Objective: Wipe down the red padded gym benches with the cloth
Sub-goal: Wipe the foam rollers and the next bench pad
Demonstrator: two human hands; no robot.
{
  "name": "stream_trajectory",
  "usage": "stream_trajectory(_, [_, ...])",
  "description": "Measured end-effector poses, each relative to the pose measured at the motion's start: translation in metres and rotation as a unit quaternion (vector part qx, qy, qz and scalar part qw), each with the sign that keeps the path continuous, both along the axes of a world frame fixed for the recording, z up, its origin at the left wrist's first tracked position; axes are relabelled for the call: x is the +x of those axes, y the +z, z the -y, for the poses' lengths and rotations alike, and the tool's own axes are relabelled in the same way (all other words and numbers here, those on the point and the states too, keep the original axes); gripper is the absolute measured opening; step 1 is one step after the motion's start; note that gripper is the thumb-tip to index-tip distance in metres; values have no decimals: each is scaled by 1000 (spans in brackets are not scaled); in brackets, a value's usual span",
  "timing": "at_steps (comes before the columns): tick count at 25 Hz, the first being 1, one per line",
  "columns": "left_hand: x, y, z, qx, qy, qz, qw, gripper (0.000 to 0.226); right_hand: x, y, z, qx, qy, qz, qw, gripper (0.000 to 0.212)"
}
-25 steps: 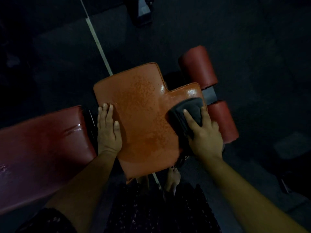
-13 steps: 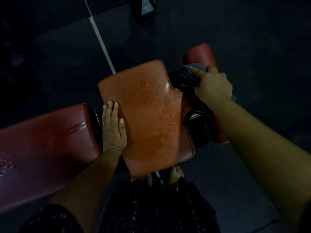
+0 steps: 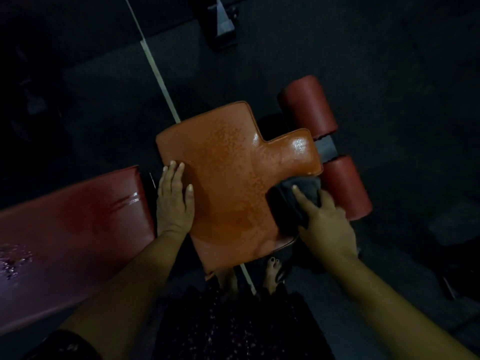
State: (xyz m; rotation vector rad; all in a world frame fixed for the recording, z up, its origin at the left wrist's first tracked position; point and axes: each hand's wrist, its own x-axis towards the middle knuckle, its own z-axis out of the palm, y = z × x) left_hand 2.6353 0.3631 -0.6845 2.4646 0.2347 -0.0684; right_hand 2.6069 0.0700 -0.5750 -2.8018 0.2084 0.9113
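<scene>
On the orange-red seat pad (image 3: 228, 178) in front of me: both hands down on it. My left hand (image 3: 175, 201) lies flat on the pad's left edge, fingers straight and together, thumb out onto the pad top. It holds nothing, just presses the surface.

My right hand (image 3: 324, 222) is on the dark cloth (image 3: 291, 201) at the pad's right edge, just below the notched tab. Index finger is extended along the top of the cloth, the other fingers curl over its far side, so I'm gripping the cloth and pressing it against the pad. Cloth is bunched, part on the pad, part hanging over the edge.

No brand, label or writing readable anywhere; the light is too dim.

Pad surface looks speckled and wet, with glare spots near the tab and the inner corner of the notch. The two hands sit on opposite edges, the pad's middle between them.

Left of my left hand, across a narrow gap, is the darker red back pad (image 3: 70, 229), with a wet glint near its top right corner. Right of the cloth hand are two red roller pads (image 3: 345, 185), one above the other, a grey bracket between them. The lower roller is just beside the cloth.

Dark floor (image 3: 389, 74) all round, a pale stripe (image 3: 155, 68) running diagonally under the pad. My bare feet (image 3: 272, 274) show below the pad's near edge.
</scene>
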Motion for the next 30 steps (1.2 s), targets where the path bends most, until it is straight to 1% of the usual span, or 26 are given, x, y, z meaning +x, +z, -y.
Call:
stream_trajectory(1, [-1, 1, -1, 13, -5, 9, 1000, 60, -11, 3, -1, 45, -33, -19, 998, 78])
stream_trajectory(2, [1, 5, 0, 22, -20, 22, 999, 59, -11, 2, 5, 94, -103, -38, 990, 76])
stream_trajectory(3, [3, 8, 2, 32, -29, 31, 999, 58, -6, -3, 10, 128, -158, -15, 979, 74])
stream_trajectory(4, [2, 10, 6, 41, -39, 35, 998, 57, 7, 0, 10, 148, -193, 10, 970, 72])
stream_trajectory(7, [-8, 12, 26, 39, -31, 28, 998, 53, 53, 7, 6, 146, -190, 108, 965, 57])
stream_trajectory(8, [-14, 13, 33, 30, -18, 19, 999, 53, 72, 15, 2, 135, -184, 120, 966, 54])
stream_trajectory(10, [-31, 15, 45, 18, 15, 0, 1000, 53, 112, 30, -11, 109, -123, 156, 974, 64])
stream_trajectory(11, [-39, 16, 50, 17, 27, -5, 999, 53, 131, 40, -21, 102, -74, 184, 975, 69])
stream_trajectory(12, [-48, 16, 53, 17, 30, -10, 999, 53, 149, 48, -34, 101, -14, 205, 973, 71])
stream_trajectory(13, [-56, 14, 54, 13, 28, -16, 999, 53, 167, 51, -47, 99, 68, 222, 968, 72])
stream_trajectory(14, [-62, 10, 53, 9, 20, -22, 1000, 54, 182, 50, -59, 79, 167, 223, 957, 73])
stream_trajectory(15, [-66, 6, 50, 11, 9, -25, 1000, 54, 198, 45, -69, 32, 280, 215, 935, 74])
stream_trajectory(16, [-67, 3, 46, 16, -5, -25, 1000, 54, 212, 38, -77, -18, 378, 194, 905, 75])
stream_trajectory(17, [-68, -1, 43, 27, -21, -20, 999, 54, 222, 28, -82, -56, 446, 168, 877, 76])
stream_trajectory(18, [-67, -4, 40, 43, -35, -7, 998, 54, 229, 17, -88, -88, 481, 132, 862, 76])
stream_trajectory(19, [-66, -6, 39, 59, -48, 9, 997, 53, 231, 5, -91, -92, 480, 98, 867, 78])
stream_trajectory(20, [-66, -7, 39, 70, -56, 26, 996, 52, 231, -5, -95, -79, 455, 72, 884, 80])
stream_trajectory(21, [-66, -8, 40, 74, -58, 38, 995, 50, 230, -13, -98, -61, 425, 66, 901, 83])
stream_trajectory(22, [-66, -10, 41, 72, -55, 44, 995, 49, 228, -18, -102, -56, 406, 79, 909, 83])
stream_trajectory(25, [-67, -11, 40, 61, -58, 35, 996, 49, 219, -22, -121, -75, 402, 143, 901, 73])
stream_trajectory(30, [-64, -4, 38, 53, -59, 49, 996, 51, 203, -21, -192, -77, 484, 153, 858, 65])
